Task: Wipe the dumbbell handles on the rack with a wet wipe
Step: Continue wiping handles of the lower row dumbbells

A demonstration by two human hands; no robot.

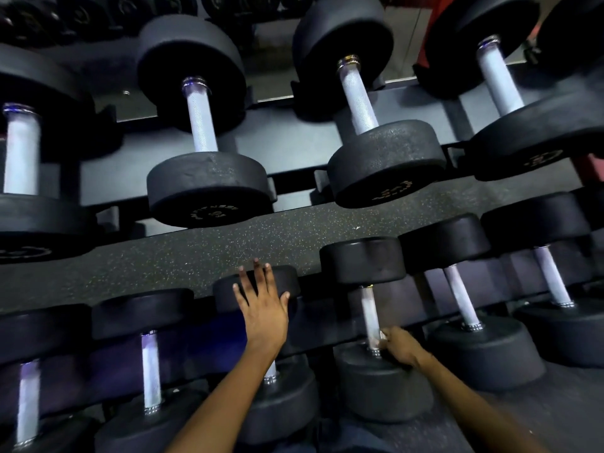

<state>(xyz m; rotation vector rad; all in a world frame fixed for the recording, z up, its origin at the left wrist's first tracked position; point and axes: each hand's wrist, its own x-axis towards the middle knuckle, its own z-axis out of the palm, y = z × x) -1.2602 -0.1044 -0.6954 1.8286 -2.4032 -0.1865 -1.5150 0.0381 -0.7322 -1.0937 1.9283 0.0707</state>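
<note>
The right hand [399, 346] is curled round the near end of a dumbbell handle [371, 317] on the lower tier of the rack [287, 138], close to the collar where the bar meets the near weight head [382, 385]. A small pale scrap, apparently the wet wipe [383, 335], shows between the fingers and the bar, though it is too small and blurred to make out well. The left hand [263, 308] lies flat with fingers straight and spread, palm down on the far head [287, 282] of the neighbouring dumbbell to the left, pressing or resting on its rounded edge.

The gripped handle runs front to back, its long axis pointing away from the person and leaning slightly left at the far end, where it meets another black head [362, 261]. All the dumbbells on both tiers lie this same way, side by side, handles roughly parallel.

The handles are straight, pale metal cylinders with a fine knurled surface and shiny ringed collars at the ends. The heads are thick round discs of matte black rubber with a faintly pebbled skin; some on the upper tier carry faded printed markings on their faces. The rack is dark metal with angled trays. Between the tiers shows the floor [196, 250], dark rubber flecked with pale specks.
</note>
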